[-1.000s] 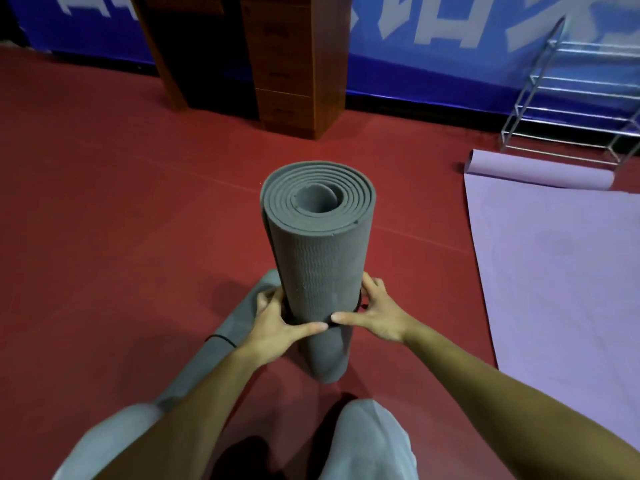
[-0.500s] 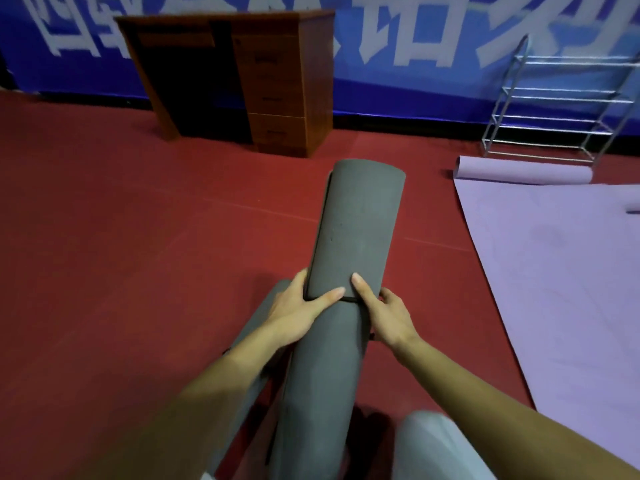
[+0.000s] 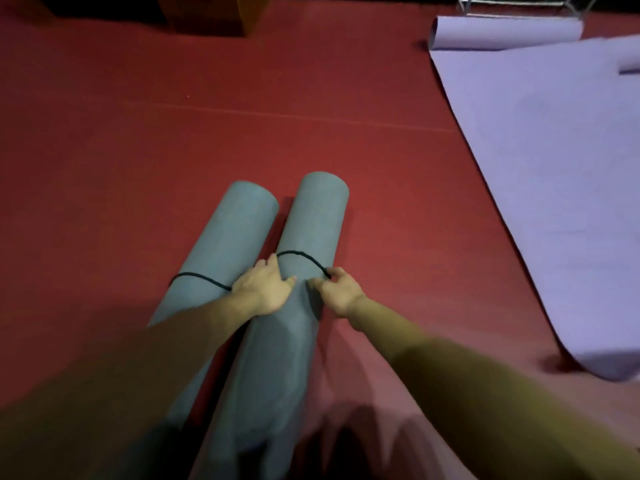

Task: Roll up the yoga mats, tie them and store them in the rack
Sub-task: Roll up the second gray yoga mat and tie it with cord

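Two rolled grey yoga mats lie side by side on the red floor, pointing away from me. The left roll has a black band round its middle. The right roll carries a black cord arching over its top. My left hand rests across the right roll, fingers wrapped over its left side where the cord starts. My right hand pinches the cord's other end at the roll's right side.
A purple yoga mat lies spread on the floor at the right, its far end curled into a roll. The foot of a metal rack shows at the top right. A wooden desk's base stands at the top left.
The grey roll that stood upright between my hands has been tipped down flat beside the other roll. The cord now stretches over it, and my view has dropped toward the floor.
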